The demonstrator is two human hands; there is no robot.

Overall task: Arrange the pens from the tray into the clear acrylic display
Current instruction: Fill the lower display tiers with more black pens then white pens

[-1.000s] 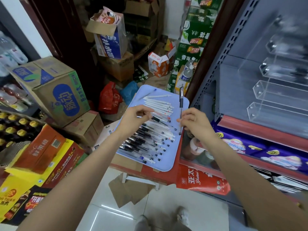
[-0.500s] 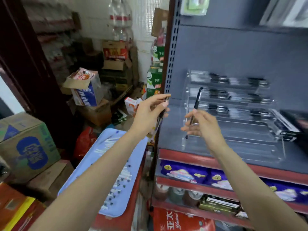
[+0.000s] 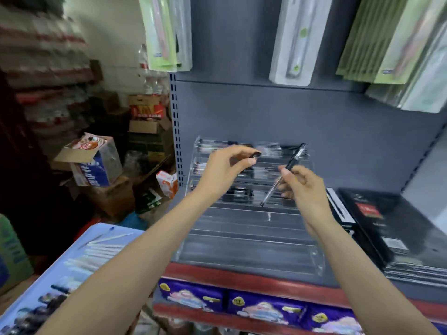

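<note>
Grey shelf unit (image 3: 302, 117) fills the right of the view; packaged goods hang along its top. Clear acrylic display (image 3: 246, 238) sits on the shelf, stepped in rows; upper rows already hold pens, lower rows bare. Stack of black notebooks (image 3: 391, 228) just right of the display. Blue tray (image 3: 79, 252) at lower left, with loose pens (image 3: 96, 247) lying on it, partly blurred. Cardboard boxes (image 3: 96, 163) piled behind. Left hand (image 3: 227, 168) raised before the upper rows, fingertips pinching a small dark pen end (image 3: 256, 155). Right hand (image 3: 304, 187) grips a black-capped clear pen (image 3: 285, 170), held tilted, tip down over the middle rows, cap up.
</note>
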